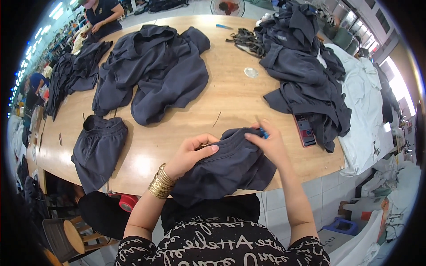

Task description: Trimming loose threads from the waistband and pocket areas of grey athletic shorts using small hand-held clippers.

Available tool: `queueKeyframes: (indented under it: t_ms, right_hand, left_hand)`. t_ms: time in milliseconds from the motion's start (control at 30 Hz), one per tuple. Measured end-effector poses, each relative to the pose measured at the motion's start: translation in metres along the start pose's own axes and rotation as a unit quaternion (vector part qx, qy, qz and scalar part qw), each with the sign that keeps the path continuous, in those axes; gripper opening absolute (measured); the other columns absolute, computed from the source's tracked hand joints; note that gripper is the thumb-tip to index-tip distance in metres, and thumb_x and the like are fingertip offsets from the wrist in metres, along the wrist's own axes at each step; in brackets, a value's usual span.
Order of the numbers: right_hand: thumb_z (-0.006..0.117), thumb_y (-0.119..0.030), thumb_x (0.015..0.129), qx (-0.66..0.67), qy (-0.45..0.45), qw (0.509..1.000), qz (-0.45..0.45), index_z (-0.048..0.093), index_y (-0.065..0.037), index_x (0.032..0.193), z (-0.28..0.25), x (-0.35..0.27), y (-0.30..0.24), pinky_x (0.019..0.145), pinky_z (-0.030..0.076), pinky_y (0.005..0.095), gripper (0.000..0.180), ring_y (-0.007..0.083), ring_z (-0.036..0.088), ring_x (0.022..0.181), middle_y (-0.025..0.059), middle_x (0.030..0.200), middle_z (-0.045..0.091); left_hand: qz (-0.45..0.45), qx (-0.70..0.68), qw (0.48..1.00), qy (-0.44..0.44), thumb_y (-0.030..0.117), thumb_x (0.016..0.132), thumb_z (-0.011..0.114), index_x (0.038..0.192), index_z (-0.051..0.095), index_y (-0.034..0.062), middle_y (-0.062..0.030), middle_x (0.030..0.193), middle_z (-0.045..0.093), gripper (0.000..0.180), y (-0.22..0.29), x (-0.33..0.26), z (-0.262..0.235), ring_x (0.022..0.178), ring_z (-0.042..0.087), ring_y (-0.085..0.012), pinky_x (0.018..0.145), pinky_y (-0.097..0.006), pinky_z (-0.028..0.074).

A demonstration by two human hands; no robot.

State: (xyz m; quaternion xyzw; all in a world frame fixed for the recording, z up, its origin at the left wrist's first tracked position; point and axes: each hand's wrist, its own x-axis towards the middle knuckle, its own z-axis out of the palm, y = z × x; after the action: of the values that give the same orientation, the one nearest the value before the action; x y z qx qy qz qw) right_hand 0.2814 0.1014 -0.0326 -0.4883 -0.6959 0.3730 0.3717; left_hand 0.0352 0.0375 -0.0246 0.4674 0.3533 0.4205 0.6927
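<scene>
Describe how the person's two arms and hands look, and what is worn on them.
Both forearms are bare. The left hand has a stack of gold bangles at the wrist. The right hand wears nothing visible. Short black sleeves with white script lettering cover the upper arms.

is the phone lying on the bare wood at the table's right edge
No, the phone lies half tucked under the dark garment pile, only partly on the table.

Small blue tool point(263, 132) mostly hidden in right hand point(270, 144), kind unclear; phone point(305, 131) partly under dark garment pile point(306, 71); round silver item point(251, 72) on desk point(230, 95) too small to tell.
</scene>
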Motion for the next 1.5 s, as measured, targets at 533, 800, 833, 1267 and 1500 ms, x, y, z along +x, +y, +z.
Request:
queueKeyframes:
  t_ms: [533,800,833,1267,1500]
  right_hand:
    - [0.071,-0.002,0.077,0.062,0.014,0.998,-0.015,0.062,-0.003,0.092,0.037,-0.045,-0.055,0.061,0.045,0.0226,0.018,0.0064,0.053,0.064,0.0018,0.077,0.061]
    - [0.070,-0.006,0.081,0.285,-0.047,0.953,0.089,0.061,-0.004,0.094,0.050,-0.044,-0.048,0.064,0.038,0.0167,0.016,0.0032,0.048,0.067,-0.0022,0.082,0.059]
    - [0.070,-0.006,0.080,0.235,-0.029,0.970,0.060,0.060,-0.004,0.093,0.053,-0.045,-0.046,0.064,0.039,0.0168,0.016,0.0034,0.049,0.068,-0.0015,0.081,0.059]
    - [0.077,-0.013,0.073,-0.010,0.007,1.000,-0.003,0.060,-0.006,0.099,0.017,-0.060,-0.060,0.060,0.046,0.0217,0.031,0.0096,0.054,0.064,0.0031,0.076,0.060]
    - [0.076,-0.013,0.074,0.003,0.048,0.999,-0.016,0.058,-0.002,0.101,0.010,-0.070,-0.064,0.058,0.040,0.0238,0.035,0.0123,0.048,0.065,0.0050,0.080,0.057]
  left_hand:
    - [-0.032,0.002,0.997,0.077,0.013,0.090,0.061,0.097,0.062,-0.0009,0.0000,0.090,0.062,0.016,-0.003,-0.013,0.007,0.083,0.055,-0.0043,0.077,-0.020,0.045]
    - [-0.046,-0.130,0.988,0.076,0.007,0.088,0.061,0.103,0.056,0.0015,-0.0006,0.094,0.061,0.017,-0.005,-0.015,0.012,0.087,0.054,-0.0043,0.077,-0.020,0.045]
    - [-0.047,-0.131,0.987,0.077,0.007,0.088,0.061,0.103,0.056,0.0015,-0.0006,0.094,0.061,0.017,-0.005,-0.015,0.012,0.087,0.054,-0.0043,0.077,-0.020,0.045]
    - [-0.105,-0.139,0.980,0.100,0.000,0.084,0.065,0.091,0.043,0.0091,0.0012,0.083,0.059,0.025,-0.001,-0.012,0.018,0.074,0.055,-0.0025,0.068,-0.016,0.046]
    - [0.003,-0.218,0.951,0.219,-0.005,0.078,0.067,0.101,0.043,0.0080,0.0021,0.087,0.054,0.035,-0.001,-0.011,0.037,0.077,0.055,-0.0060,0.071,-0.020,0.046]
